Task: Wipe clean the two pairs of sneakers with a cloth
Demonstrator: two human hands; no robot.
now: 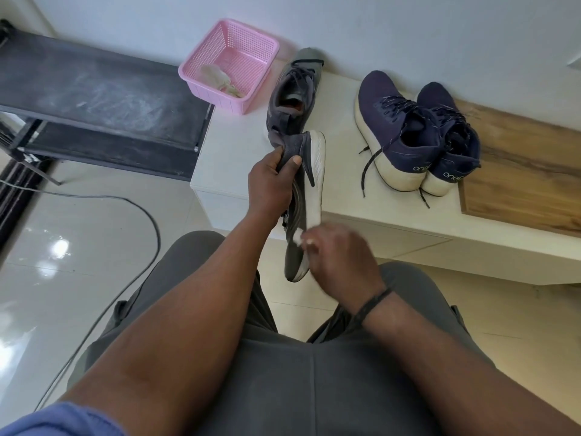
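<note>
My left hand point(272, 180) grips the heel of a grey sneaker point(306, 196), held on its side above my lap with its white sole turned right. My right hand point(341, 261), blurred, pinches a small white cloth point(297, 237) against the shoe's side near the toe. The other grey sneaker point(294, 96) lies on the white bench point(239, 158) behind it. A pair of navy sneakers point(418, 133) with cream soles stands side by side on the bench to the right, laces loose.
A pink plastic basket point(231, 62) with a pale rag inside sits at the bench's back left. A dark metal rack point(94, 102) stands left of the bench. A grey cable point(135, 247) runs across the glossy floor. A wooden panel point(522, 171) covers the bench's right part.
</note>
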